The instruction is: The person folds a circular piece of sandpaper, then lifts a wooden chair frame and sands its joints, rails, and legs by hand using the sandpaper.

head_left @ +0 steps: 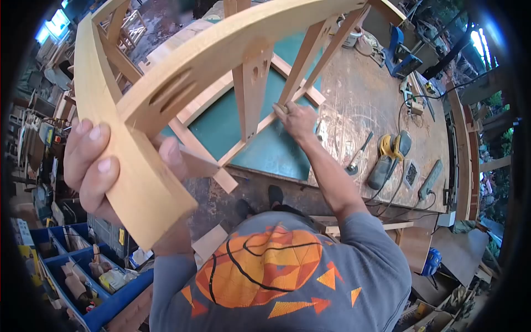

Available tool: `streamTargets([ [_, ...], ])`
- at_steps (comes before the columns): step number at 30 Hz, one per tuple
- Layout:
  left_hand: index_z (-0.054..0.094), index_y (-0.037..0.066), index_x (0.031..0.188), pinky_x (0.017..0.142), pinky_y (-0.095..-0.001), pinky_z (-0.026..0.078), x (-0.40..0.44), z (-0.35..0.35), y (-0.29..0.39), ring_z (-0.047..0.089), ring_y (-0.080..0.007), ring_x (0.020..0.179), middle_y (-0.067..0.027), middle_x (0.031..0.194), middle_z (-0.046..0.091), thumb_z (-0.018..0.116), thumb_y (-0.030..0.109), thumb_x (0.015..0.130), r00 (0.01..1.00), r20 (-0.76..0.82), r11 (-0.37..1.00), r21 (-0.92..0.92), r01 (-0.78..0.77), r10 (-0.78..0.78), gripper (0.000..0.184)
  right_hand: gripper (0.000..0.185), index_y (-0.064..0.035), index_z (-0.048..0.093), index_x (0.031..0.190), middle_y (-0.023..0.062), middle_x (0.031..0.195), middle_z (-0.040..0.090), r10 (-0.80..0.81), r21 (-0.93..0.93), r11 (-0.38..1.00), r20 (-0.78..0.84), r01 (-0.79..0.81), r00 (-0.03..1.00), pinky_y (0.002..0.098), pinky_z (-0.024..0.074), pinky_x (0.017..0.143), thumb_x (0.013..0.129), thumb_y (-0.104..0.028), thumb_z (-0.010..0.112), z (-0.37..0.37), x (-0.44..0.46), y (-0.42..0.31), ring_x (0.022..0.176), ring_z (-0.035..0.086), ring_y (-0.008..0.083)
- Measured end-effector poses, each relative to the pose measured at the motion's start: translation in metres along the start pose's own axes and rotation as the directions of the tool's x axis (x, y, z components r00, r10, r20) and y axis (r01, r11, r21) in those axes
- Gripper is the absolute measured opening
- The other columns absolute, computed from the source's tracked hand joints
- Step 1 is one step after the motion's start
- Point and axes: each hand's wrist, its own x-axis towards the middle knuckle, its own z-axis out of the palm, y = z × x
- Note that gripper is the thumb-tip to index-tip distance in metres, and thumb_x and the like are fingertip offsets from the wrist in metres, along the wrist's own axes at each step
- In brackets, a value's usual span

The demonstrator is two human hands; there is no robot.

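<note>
A light wooden chair frame [215, 50] with curved rails and several slats fills the upper left and middle, tilted over the bench. My left hand [94, 166] is wrapped round its thick leg [133, 188] at the left, close to the camera, with fingers on the outer side and the thumb on the inner side. Farther right, my right hand [297, 119] is closed on the lower end of a slat [304, 61], where it meets a thin rail. Part of my left palm is hidden behind the leg.
The workbench [354, 94] bears a green sheet [271, 155], a yellow sander [390, 145], a screwdriver-like tool [362, 150], a green-handled tool [430, 180] and trailing cables. A blue divided toolbox [119, 304] stands at the lower left. A blue clamp [395, 52] sits at the bench's far right.
</note>
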Motion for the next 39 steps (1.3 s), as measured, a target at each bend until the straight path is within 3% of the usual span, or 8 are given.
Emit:
streamTargets([
  [4, 0.038, 0.019, 0.120, 0.119, -0.0505, 0.041, 0.000, -0.001, 0.009, 0.046, -0.0307, 0.132, -0.0061, 0.129, 0.046, 0.083, 0.019, 0.087, 0.996, -0.003, 0.996, 0.005, 0.087, -0.087, 0.056, 0.038, -0.0138, 0.063, 0.066, 0.0056, 0.051, 0.058, -0.148, -0.073, 0.985, 0.087, 0.155, 0.985, 0.0377, 0.0403, 0.051, 0.082, -0.042, 0.083, -0.020, 0.013, 0.005, 0.043, 0.055, 0.0253],
  [6, 0.038, 0.019, 0.121, 0.119, -0.0507, 0.040, -0.001, -0.002, 0.003, 0.046, -0.0309, 0.132, -0.0067, 0.129, 0.047, 0.083, 0.019, 0.087, 0.999, 0.011, 0.999, -0.001, 0.044, -0.044, 0.056, 0.037, -0.0132, 0.065, 0.068, 0.0048, 0.051, 0.058, -0.195, -0.054, 0.980, -0.115, 0.190, 0.974, 0.0385, 0.0400, 0.050, 0.081, -0.042, 0.084, -0.040, 0.045, -0.005, 0.044, 0.056, 0.0249],
  [9, 0.038, 0.018, 0.123, 0.119, -0.0511, 0.040, 0.000, 0.000, 0.000, 0.046, -0.0311, 0.132, -0.0075, 0.130, 0.047, 0.082, 0.018, 0.087, 1.000, 0.008, 1.000, 0.008, 0.021, -0.021, 0.056, 0.037, -0.0125, 0.064, 0.067, 0.0041, 0.051, 0.058, -0.067, -0.067, 0.996, -0.142, 0.058, 0.988, 0.0405, 0.0392, 0.050, 0.080, -0.041, 0.084, -0.025, 0.030, -0.009, 0.045, 0.057, 0.0245],
  [15, 0.041, 0.014, 0.123, 0.115, -0.0495, 0.046, 0.000, 0.004, -0.003, 0.055, -0.0308, 0.124, -0.0091, 0.125, 0.053, 0.082, 0.024, 0.088, 0.996, -0.076, 0.998, 0.055, -0.031, 0.035, 0.055, 0.039, -0.0124, 0.069, 0.068, 0.0060, 0.058, 0.065, -0.023, -0.078, 0.996, 0.150, 0.035, 0.988, 0.0404, 0.0404, 0.050, 0.081, -0.047, 0.082, 0.004, -0.018, 0.013, 0.046, 0.059, 0.0257],
  [22, 0.043, 0.014, 0.121, 0.115, -0.0499, 0.047, 0.000, 0.007, -0.001, 0.057, -0.0298, 0.123, -0.0079, 0.124, 0.055, 0.081, 0.028, 0.089, 0.999, -0.044, 0.996, 0.082, -0.019, 0.023, 0.052, 0.051, -0.0127, 0.056, 0.058, 0.0058, 0.048, 0.052, -0.283, -0.055, 0.958, -0.321, 0.281, 0.904, 0.0399, 0.0374, 0.047, 0.079, -0.046, 0.087, -0.096, 0.101, -0.018, 0.040, 0.045, 0.0245],
  [27, 0.044, 0.015, 0.118, 0.110, -0.0506, 0.043, 0.006, 0.013, 0.001, 0.053, -0.0295, 0.121, -0.0073, 0.119, 0.055, 0.082, 0.025, 0.086, 0.992, -0.116, 0.998, 0.049, -0.039, 0.045, 0.051, 0.040, -0.0109, 0.068, 0.070, 0.0078, 0.053, 0.059, -0.010, -0.063, 0.998, -0.005, 0.009, 1.000, 0.0401, 0.0478, 0.047, 0.079, -0.047, 0.085, -0.026, 0.020, -0.003, 0.047, 0.060, 0.0280],
  [33, 0.045, 0.017, 0.115, 0.109, -0.0505, 0.043, 0.004, 0.013, 0.000, 0.055, -0.0287, 0.118, -0.0056, 0.115, 0.057, 0.083, 0.027, 0.084, 0.991, -0.135, 1.000, 0.014, -0.019, 0.021, 0.050, 0.043, -0.0088, 0.068, 0.068, 0.0081, 0.051, 0.059, -0.059, 0.138, 0.986, -0.237, 0.094, 0.970, 0.0384, 0.0459, 0.046, 0.078, -0.046, 0.087, -0.105, 0.121, -0.020, 0.044, 0.059, 0.0261],
  [39, 0.046, 0.016, 0.119, 0.113, -0.0544, 0.047, 0.004, -0.002, 0.000, 0.059, -0.0295, 0.122, -0.0066, 0.123, 0.058, 0.085, 0.026, 0.086, 0.999, -0.021, 0.998, 0.055, -0.033, 0.035, 0.053, 0.040, -0.0074, 0.079, 0.082, 0.0097, 0.051, 0.060, 0.229, 0.192, 0.958, -0.055, -0.214, 0.972, 0.0368, 0.0479, 0.047, 0.080, -0.046, 0.087, -0.073, 0.077, -0.027, 0.043, 0.059, 0.0225],
])
